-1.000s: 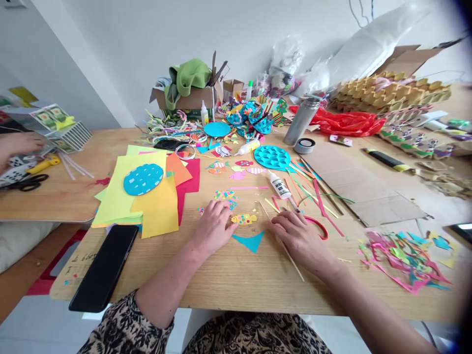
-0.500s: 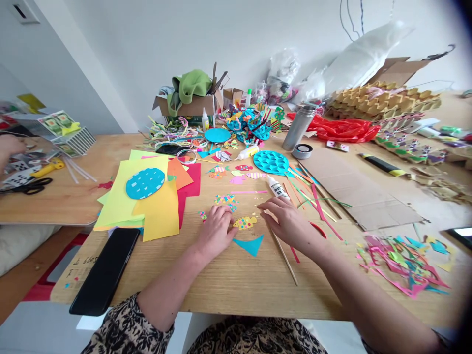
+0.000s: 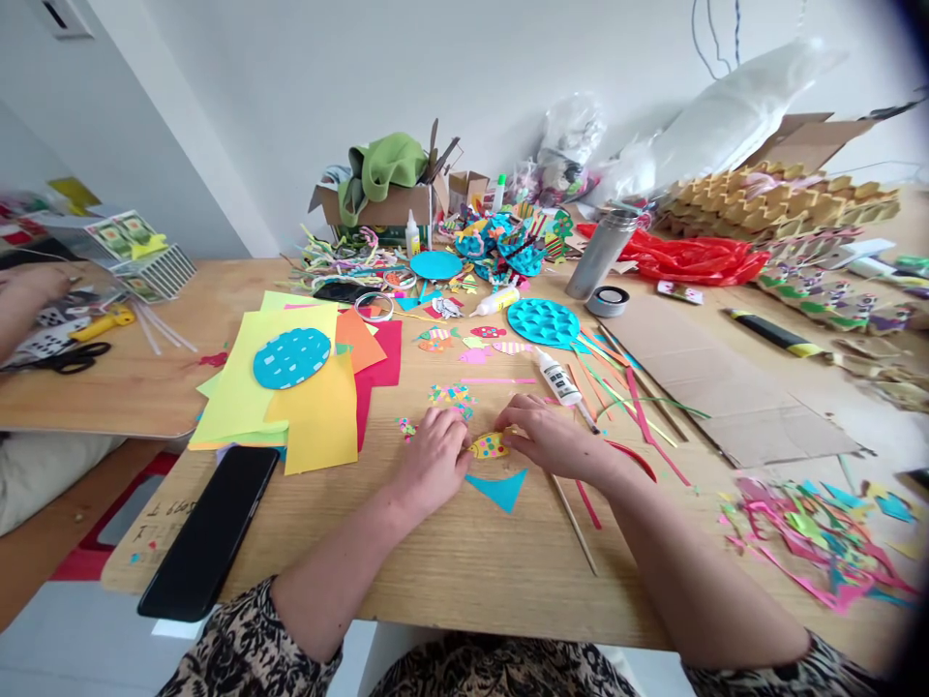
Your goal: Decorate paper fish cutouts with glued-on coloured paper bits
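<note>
A yellow paper fish with coloured dots (image 3: 489, 445) lies low over the table between my two hands. The fingertips of my left hand (image 3: 434, 455) are closed at its head end. At the tail end, my right hand (image 3: 546, 438) pinches with thumb and fingers, covering the tail. Just below the fish is a blue paper scrap (image 3: 500, 490). Tiny coloured paper bits (image 3: 451, 395) are heaped beyond my left hand. A white glue bottle (image 3: 557, 378) lies behind my right hand, and a thin wooden stick (image 3: 575, 528) lies in front of it.
Coloured paper sheets (image 3: 319, 416) and a black phone (image 3: 210, 532) lie to the left. Several paper fish (image 3: 475, 341), a blue scalloped disc (image 3: 543, 321) and a steel flask (image 3: 601, 254) are farther back. Cardboard (image 3: 726, 387) and paper scraps (image 3: 820, 532) occupy the right. Another person's hand (image 3: 36, 286) is far left.
My right hand has moved left onto the fish's tail. My left hand stays at the head end. The view has shifted slightly.
</note>
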Demonstrator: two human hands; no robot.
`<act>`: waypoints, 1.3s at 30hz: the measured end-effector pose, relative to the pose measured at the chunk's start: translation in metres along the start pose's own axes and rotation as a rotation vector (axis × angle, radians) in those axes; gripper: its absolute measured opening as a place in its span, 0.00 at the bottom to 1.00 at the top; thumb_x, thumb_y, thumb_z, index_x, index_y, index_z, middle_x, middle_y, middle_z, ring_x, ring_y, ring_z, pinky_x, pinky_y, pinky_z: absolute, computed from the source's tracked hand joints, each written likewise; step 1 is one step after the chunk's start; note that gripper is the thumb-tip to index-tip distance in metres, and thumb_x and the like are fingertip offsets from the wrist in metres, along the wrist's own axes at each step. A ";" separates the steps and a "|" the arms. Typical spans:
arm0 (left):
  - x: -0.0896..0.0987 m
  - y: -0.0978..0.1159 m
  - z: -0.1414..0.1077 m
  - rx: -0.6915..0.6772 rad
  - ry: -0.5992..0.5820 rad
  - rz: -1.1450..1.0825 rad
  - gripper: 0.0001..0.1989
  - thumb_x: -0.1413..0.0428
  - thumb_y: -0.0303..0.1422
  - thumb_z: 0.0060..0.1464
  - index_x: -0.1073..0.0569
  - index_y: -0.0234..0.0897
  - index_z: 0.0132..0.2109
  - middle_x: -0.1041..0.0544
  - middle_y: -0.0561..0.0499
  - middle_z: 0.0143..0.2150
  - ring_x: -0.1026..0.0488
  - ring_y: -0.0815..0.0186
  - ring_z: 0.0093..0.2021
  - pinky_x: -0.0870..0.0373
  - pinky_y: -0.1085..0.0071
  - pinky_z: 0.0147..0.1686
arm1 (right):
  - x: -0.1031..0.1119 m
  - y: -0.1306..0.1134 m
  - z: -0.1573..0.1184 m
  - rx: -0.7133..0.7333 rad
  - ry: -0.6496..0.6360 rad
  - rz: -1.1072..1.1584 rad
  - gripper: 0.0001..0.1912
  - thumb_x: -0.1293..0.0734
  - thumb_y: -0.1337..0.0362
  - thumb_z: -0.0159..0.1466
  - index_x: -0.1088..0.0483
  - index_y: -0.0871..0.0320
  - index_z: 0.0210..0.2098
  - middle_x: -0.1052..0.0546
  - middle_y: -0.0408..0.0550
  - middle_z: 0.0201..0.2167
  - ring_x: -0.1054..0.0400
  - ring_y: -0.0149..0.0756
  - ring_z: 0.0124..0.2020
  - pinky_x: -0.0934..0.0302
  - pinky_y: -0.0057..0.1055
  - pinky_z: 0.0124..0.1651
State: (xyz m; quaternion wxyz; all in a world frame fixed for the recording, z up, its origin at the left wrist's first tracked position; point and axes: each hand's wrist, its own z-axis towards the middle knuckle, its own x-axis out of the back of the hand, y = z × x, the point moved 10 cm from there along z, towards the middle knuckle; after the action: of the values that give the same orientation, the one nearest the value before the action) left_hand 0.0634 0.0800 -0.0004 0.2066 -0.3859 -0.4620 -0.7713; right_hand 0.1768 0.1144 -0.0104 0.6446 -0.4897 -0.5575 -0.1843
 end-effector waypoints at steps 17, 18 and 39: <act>0.002 -0.030 0.003 0.290 0.011 -0.736 0.13 0.48 0.40 0.56 0.29 0.34 0.32 0.25 0.50 0.30 0.27 0.65 0.32 0.30 0.71 0.34 | -0.012 -0.011 -0.005 -0.141 0.036 0.987 0.18 0.32 0.49 0.56 0.30 0.60 0.31 0.32 0.41 0.24 0.41 0.29 0.25 0.45 0.28 0.29; 0.001 -0.031 0.002 0.303 0.003 -0.760 0.13 0.47 0.41 0.55 0.29 0.34 0.31 0.26 0.51 0.29 0.28 0.66 0.32 0.30 0.71 0.34 | -0.013 -0.012 -0.006 -0.152 0.033 1.022 0.19 0.31 0.49 0.55 0.30 0.60 0.31 0.32 0.42 0.24 0.41 0.29 0.25 0.45 0.28 0.29; -0.010 -0.026 0.000 0.316 -0.092 -0.724 0.13 0.45 0.38 0.50 0.34 0.35 0.23 0.39 0.57 0.21 0.43 0.72 0.24 0.47 0.74 0.24 | -0.037 -0.014 -0.005 -0.248 -0.045 1.075 0.12 0.31 0.55 0.50 0.33 0.58 0.24 0.35 0.38 0.17 0.44 0.25 0.18 0.54 0.25 0.21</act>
State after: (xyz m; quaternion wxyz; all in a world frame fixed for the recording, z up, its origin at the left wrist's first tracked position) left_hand 0.0517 0.0925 -0.0230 -0.0429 -0.1957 -0.6900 -0.6955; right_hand 0.1570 0.0925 -0.0370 0.5732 -0.7815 -0.2168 0.1170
